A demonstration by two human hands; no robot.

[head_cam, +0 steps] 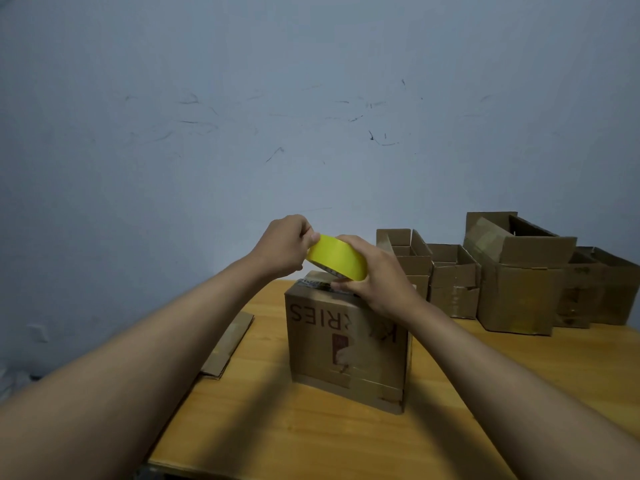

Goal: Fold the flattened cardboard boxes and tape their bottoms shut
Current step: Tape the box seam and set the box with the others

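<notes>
Scuffed blue-grey wall (311, 116) rises behind a wooden table (311, 438), and everything sits around one upright cardboard box (346, 344) near the table's middle, its printed letters upside down and old tape along its lower edge. Both hands meet right above that box. The left hand (284, 247) has its fingers curled, pinching at the far-left edge of a yellow tape roll (337, 258) with thumb and fingertips. The right hand (377, 275) wraps the roll's right side, fingers curved over its top and thumb underneath, low enough that the thumb looks to touch the box's top flaps; I cannot tell how firmly. The roll hangs tilted just over the box's top, where worn printed tape crosses the seam.

To the left of the box, a flattened cardboard box (228, 344) lies on the table's edge, overhanging slightly. To the right and farther back, against the wall, stands a row of folded boxes (512, 278), several with their top flaps open.
</notes>
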